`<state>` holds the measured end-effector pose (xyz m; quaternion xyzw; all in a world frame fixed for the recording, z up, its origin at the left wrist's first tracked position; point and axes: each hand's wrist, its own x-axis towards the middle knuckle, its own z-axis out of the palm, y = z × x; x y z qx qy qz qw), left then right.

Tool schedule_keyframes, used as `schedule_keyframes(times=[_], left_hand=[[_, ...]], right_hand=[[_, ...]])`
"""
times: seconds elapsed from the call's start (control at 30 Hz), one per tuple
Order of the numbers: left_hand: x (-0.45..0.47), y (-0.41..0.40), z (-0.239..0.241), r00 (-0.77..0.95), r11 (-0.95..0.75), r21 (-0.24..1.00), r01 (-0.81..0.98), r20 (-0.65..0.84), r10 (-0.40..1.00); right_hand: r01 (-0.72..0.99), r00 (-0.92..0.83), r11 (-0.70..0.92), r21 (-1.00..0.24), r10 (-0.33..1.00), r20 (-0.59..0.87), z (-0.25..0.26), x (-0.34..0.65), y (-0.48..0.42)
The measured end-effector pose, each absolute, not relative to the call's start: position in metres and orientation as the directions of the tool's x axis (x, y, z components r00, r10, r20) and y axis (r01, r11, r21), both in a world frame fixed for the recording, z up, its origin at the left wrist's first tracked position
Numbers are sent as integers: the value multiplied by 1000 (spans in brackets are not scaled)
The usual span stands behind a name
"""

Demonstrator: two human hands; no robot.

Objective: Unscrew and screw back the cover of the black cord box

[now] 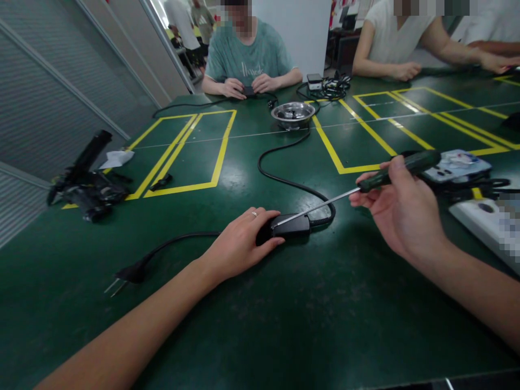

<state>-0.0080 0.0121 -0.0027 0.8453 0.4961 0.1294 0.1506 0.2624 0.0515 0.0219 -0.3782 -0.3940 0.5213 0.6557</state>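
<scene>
A black power adapter (pixel 290 226) lies on the green table (pixel 260 325) with its black cable (pixel 284 181) curling away behind it. My left hand (pixel 239 244) rests over the adapter's left end, fingers curved onto it, pressing it down. My right hand (pixel 396 208) grips a screwdriver (pixel 390 176) by its dark green handle. The thin metal shaft slants down to the left, and its tip touches the adapter's top. A second cable leads left from the adapter to a two-pin plug (pixel 128 273).
A metal bowl (pixel 292 114) stands mid-table among yellow tape lines. Black parts (pixel 87 187) lie at the left edge. A phone (pixel 457 165) and a white power strip (pixel 487 222) sit at the right. Other people sit across the table, one handling a black adapter (pixel 248 91).
</scene>
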Motion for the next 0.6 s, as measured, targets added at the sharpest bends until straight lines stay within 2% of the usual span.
schedule_keyframes(times=[0.17, 0.6], left_hand=[[-8, 13, -3, 479, -465, 383, 798, 65, 876], [-8, 13, -3, 487, -475, 374, 796, 69, 871]], right_hand=[[-386, 97, 122, -914, 991, 92, 19, 260, 47], [-383, 118, 161, -910, 985, 125, 20, 260, 49]])
